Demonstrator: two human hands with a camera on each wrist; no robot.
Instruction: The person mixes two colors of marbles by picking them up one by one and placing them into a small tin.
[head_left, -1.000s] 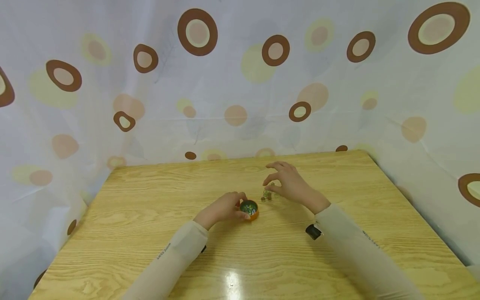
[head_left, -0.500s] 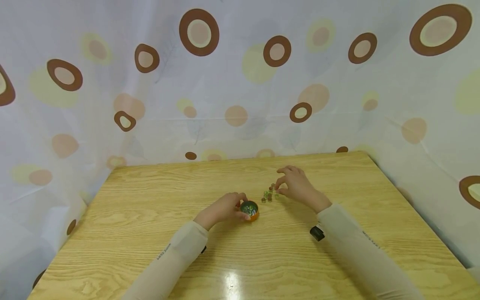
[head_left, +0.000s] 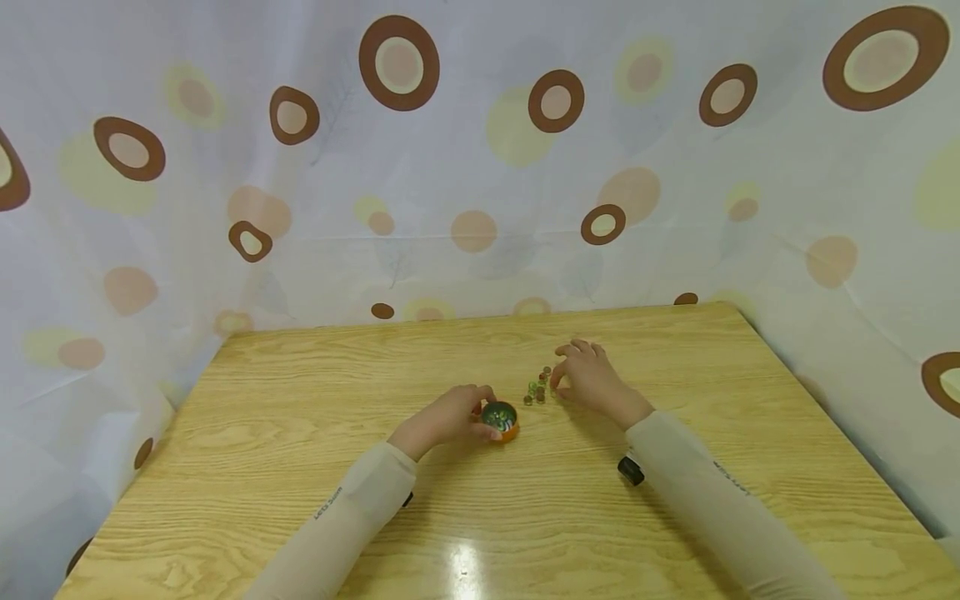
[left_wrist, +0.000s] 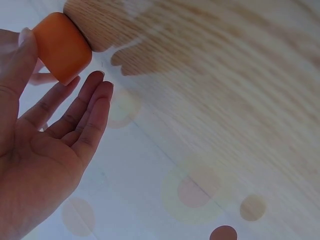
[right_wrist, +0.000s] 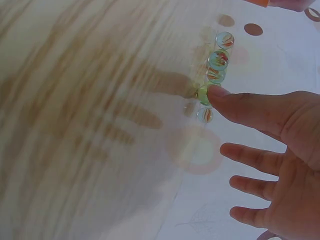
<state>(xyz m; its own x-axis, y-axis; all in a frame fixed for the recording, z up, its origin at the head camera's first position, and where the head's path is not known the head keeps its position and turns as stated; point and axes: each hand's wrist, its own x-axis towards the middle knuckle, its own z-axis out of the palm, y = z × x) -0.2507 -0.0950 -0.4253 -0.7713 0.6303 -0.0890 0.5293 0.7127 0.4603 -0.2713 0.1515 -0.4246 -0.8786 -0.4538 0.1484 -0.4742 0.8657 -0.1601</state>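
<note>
My left hand (head_left: pixel 447 417) holds a small orange bowl (left_wrist: pixel 62 47) between thumb and index finger, its other fingers extended in the left wrist view. Dark green inside, the bowl stands on the table with several glass marbles in it, as the head view shows. To its right, my right hand (head_left: pixel 596 377) reaches down to a loose group of marbles (head_left: pixel 540 397). In the right wrist view the thumb covers part of a green marble (right_wrist: pixel 203 94), which the hand pinches; the index finger is hidden behind the thumb. Clear marbles with coloured swirls (right_wrist: pixel 218 60) lie alongside.
A wooden table (head_left: pixel 300 500) with a glossy surface spreads under both arms. Behind it and at its sides hangs a white curtain (head_left: pixel 420 167) printed with brown and yellow rounds. A black strap piece (head_left: pixel 631 470) hangs below the right wrist.
My right hand has shifted right, off the middle of the marble group to the marble at its right side. The left hand and the bowl have stayed in place.
</note>
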